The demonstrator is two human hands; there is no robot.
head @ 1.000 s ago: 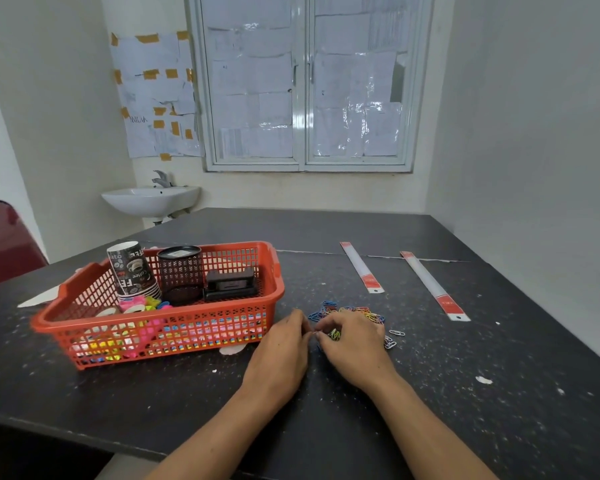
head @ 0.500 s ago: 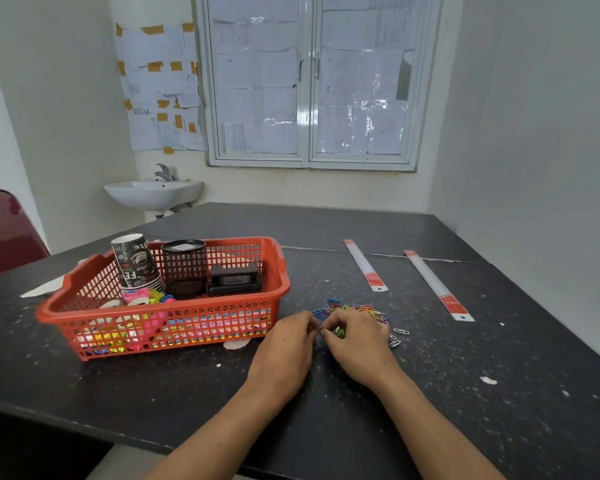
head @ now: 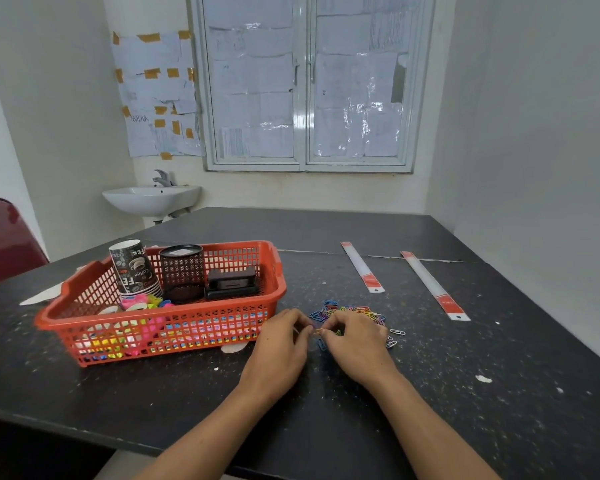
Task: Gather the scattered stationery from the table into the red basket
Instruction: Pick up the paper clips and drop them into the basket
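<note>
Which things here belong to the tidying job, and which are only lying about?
Job: red basket; coloured paper clips, pinched by left hand and right hand; white strips with red ends, probably rulers.
Lying about: sink; red chair; white scraps on the table.

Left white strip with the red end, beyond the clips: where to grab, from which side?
Likely at mid-length of the strip, pinched across its narrow width from above: it lies flat on the table, long and thin, so a centre hold should balance it.

basket (head: 84, 317) left of paper clips (head: 352, 311) — rulers (head: 361, 266) behind
</note>
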